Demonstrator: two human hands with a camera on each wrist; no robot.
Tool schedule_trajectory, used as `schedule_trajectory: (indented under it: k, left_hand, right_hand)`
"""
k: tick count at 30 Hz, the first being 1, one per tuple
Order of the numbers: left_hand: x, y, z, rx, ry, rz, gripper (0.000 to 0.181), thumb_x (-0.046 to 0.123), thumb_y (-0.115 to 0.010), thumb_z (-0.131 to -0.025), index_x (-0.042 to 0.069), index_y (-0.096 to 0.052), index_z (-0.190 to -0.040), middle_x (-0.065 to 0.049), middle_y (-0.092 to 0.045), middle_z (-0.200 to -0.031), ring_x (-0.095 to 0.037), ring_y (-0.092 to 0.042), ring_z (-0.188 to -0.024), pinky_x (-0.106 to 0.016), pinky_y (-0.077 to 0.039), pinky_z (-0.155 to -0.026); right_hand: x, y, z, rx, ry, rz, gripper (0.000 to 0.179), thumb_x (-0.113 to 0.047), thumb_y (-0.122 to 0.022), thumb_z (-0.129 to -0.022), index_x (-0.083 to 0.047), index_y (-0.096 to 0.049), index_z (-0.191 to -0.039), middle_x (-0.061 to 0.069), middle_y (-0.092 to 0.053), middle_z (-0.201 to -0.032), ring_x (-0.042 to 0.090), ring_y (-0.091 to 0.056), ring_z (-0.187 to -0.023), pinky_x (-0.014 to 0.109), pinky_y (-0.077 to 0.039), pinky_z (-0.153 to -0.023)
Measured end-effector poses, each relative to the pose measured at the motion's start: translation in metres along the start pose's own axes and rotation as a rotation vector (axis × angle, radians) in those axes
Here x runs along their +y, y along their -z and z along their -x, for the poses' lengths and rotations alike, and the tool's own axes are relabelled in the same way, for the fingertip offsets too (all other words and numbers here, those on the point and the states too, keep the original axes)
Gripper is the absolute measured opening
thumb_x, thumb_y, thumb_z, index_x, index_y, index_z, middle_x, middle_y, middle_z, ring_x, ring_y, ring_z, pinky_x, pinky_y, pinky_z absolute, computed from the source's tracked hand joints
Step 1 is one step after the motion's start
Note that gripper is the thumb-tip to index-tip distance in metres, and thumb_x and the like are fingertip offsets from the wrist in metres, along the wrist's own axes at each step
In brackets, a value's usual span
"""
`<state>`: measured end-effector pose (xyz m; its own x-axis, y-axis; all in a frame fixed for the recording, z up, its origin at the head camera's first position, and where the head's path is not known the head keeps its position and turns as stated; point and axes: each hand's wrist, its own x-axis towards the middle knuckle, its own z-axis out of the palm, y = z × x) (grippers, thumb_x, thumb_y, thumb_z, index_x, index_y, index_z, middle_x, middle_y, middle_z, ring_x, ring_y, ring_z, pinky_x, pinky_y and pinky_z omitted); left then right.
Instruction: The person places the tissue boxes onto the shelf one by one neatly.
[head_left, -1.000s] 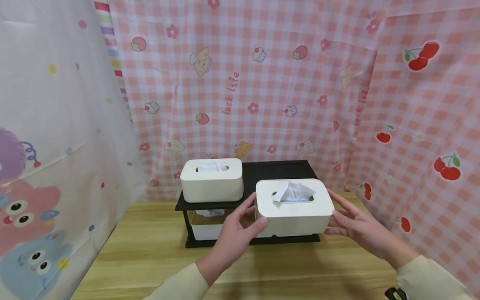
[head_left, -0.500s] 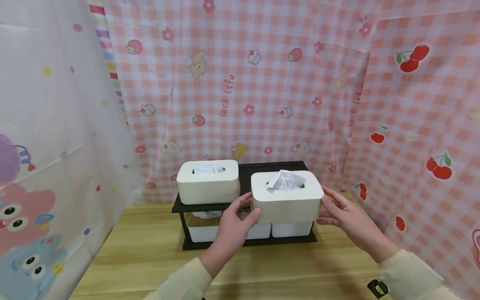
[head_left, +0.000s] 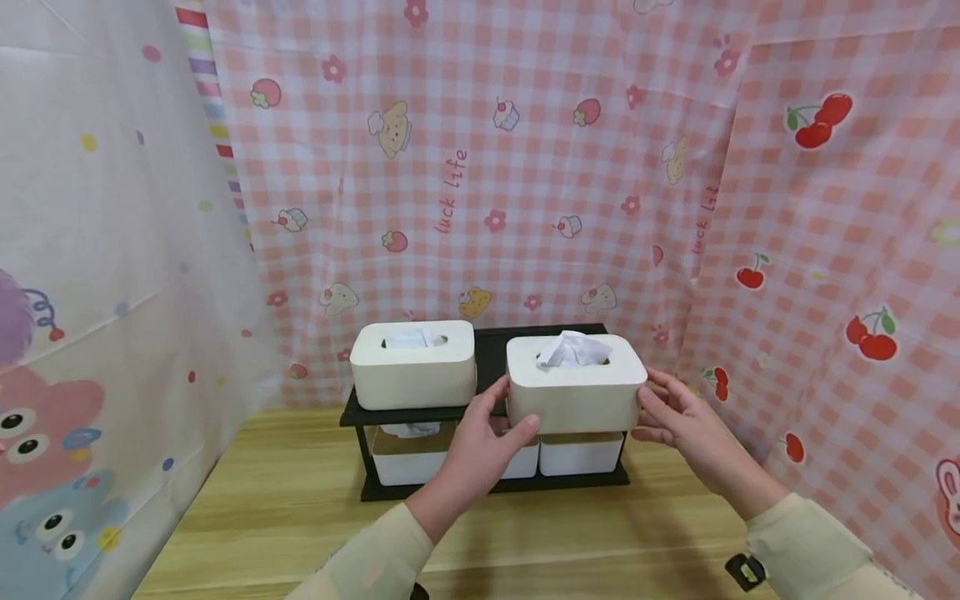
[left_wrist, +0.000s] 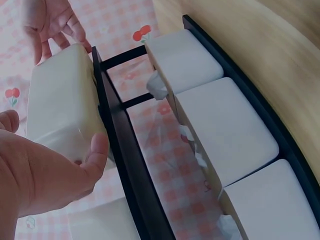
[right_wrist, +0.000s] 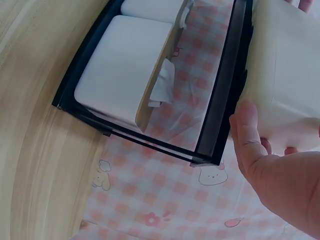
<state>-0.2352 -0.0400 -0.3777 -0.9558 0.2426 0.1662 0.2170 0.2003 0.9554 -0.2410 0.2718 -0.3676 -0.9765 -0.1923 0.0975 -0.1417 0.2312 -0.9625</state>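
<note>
A cream tissue box (head_left: 577,407) with a tissue poking from its slot is held level at the right of the black two-tier rack's (head_left: 491,354) top shelf. My left hand (head_left: 480,446) grips its left end, thumb on the front. At the opposite end, my right hand (head_left: 686,427) holds it, thumb at the front corner. In the left wrist view, the underside of the box (left_wrist: 57,105) is right at the shelf; whether it bears fully on it I cannot tell. A matching tissue box (head_left: 412,379) sits on the shelf's left half.
Three white tissue boxes with wooden tops, one of them a white box (left_wrist: 227,130), line the rack's lower tier. The rack stands on a wooden table (head_left: 285,483). Checked pink cloth (head_left: 480,192) hangs behind and to the right; a white cloth (head_left: 135,250) hangs at left.
Both hands have carried the tissue box upward and away from me, onto or just above the top shelf. More of the lower boxes shows beneath it. The view has shifted slightly.
</note>
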Motion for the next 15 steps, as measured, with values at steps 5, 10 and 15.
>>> schedule_trajectory:
  k: [5,10,15]
  left_hand:
    - [0.003,0.000,-0.003,-0.009,0.019,-0.043,0.081,0.042,-0.072,-0.103,0.018,-0.031,-0.169,-0.011,-0.039,-0.165,-0.023,-0.058,-0.109,-0.033,-0.054,-0.084]
    - [0.006,0.000,-0.004,-0.015,0.028,-0.045,0.084,0.043,-0.072,-0.103,0.018,-0.029,-0.170,-0.012,-0.038,-0.166,-0.021,-0.060,-0.103,-0.030,-0.053,-0.080]
    - [0.005,0.001,-0.006,0.006,0.037,-0.031,0.083,0.041,-0.073,-0.102,0.018,-0.030,-0.170,-0.011,-0.038,-0.168,-0.021,-0.061,-0.099,-0.030,-0.052,-0.077]
  right_hand:
    - [-0.002,0.004,-0.003,-0.016,-0.020,-0.005,0.074,-0.043,-0.043,-0.116,-0.007,-0.012,-0.172,0.030,-0.026,-0.172,0.007,-0.067,-0.120,0.028,-0.060,-0.095]
    - [-0.002,0.006,-0.008,-0.019,-0.033,0.022,0.074,-0.044,-0.044,-0.115,-0.008,-0.013,-0.173,0.028,-0.026,-0.173,0.006,-0.060,-0.121,0.025,-0.058,-0.096]
    - [-0.001,0.004,-0.012,-0.011,-0.024,0.045,0.074,-0.045,-0.047,-0.114,-0.010,-0.017,-0.172,0.025,-0.030,-0.173,0.014,-0.058,-0.130,0.023,-0.057,-0.095]
